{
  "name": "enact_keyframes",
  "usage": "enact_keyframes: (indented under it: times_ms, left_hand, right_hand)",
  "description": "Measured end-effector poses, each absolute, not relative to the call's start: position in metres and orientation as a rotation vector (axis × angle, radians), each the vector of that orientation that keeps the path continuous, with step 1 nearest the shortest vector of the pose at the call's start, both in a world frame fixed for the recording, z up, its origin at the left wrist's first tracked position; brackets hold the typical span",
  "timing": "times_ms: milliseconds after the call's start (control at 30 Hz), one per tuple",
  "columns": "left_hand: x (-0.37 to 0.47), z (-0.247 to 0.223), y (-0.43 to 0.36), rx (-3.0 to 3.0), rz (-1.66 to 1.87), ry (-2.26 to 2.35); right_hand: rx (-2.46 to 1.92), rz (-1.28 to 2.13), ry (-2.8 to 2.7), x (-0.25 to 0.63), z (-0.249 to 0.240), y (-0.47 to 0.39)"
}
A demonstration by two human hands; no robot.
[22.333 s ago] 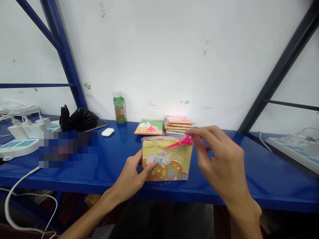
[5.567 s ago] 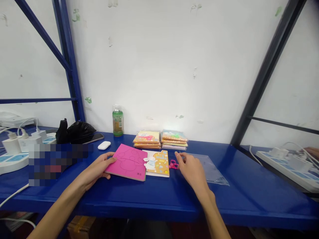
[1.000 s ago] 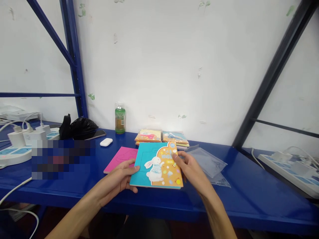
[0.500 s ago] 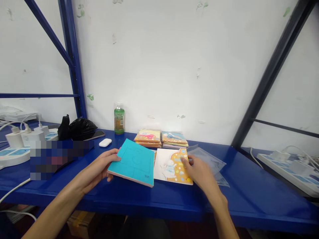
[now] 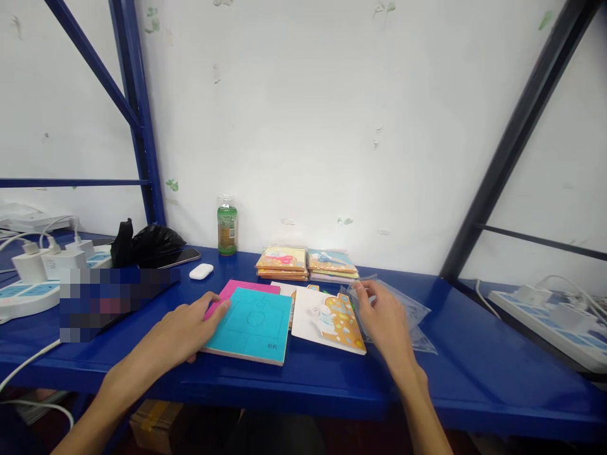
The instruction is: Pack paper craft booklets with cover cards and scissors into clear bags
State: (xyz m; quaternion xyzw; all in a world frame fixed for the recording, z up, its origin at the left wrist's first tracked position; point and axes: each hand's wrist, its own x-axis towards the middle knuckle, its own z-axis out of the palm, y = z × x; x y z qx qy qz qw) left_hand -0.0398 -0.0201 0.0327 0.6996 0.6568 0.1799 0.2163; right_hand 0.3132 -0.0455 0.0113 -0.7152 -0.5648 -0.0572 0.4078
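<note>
My left hand [image 5: 202, 322] grips the left edge of a blue paper pad [image 5: 253, 325], its thumb on top. A pink pad [image 5: 246, 284] lies partly under the blue one. To the right is a white and orange card [image 5: 327, 319] with a rabbit picture, overlapping another pale card [image 5: 281, 289] behind it. My right hand [image 5: 382, 313] is just right of the rabbit card, fingers bent together at the left edge of a clear plastic bag [image 5: 417, 313]. Its fingertips are partly hidden.
Two stacks of wrapped packs, one with pink scissors [image 5: 283, 260] and one with blue scissors [image 5: 329, 259], stand behind. A green bottle [image 5: 227, 230], white earphone case [image 5: 202, 272], phone [image 5: 175, 258] and black bag [image 5: 154, 240] are left. Power strips [image 5: 550, 328] lie at both sides.
The blue pad has lowered toward the table, uncovering the pink pad and rear card. My right hand has let go of the rabbit card, which has tilted, and moved to the plastic bag's edge.
</note>
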Motion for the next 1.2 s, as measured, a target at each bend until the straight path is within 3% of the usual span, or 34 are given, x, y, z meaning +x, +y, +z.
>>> enact_keyframes:
  times_ms: [367, 1200]
  left_hand:
    - [-0.044, 0.021, 0.009, 2.104, 0.579, 2.241]
    - [-0.044, 0.008, 0.005, 2.091, 0.640, 2.176]
  right_hand:
    - [-1.786, -0.274, -1.311, 0.312, 0.007, -0.043]
    - [-1.586, -0.310, -1.341, 0.307, 0.011, -0.050]
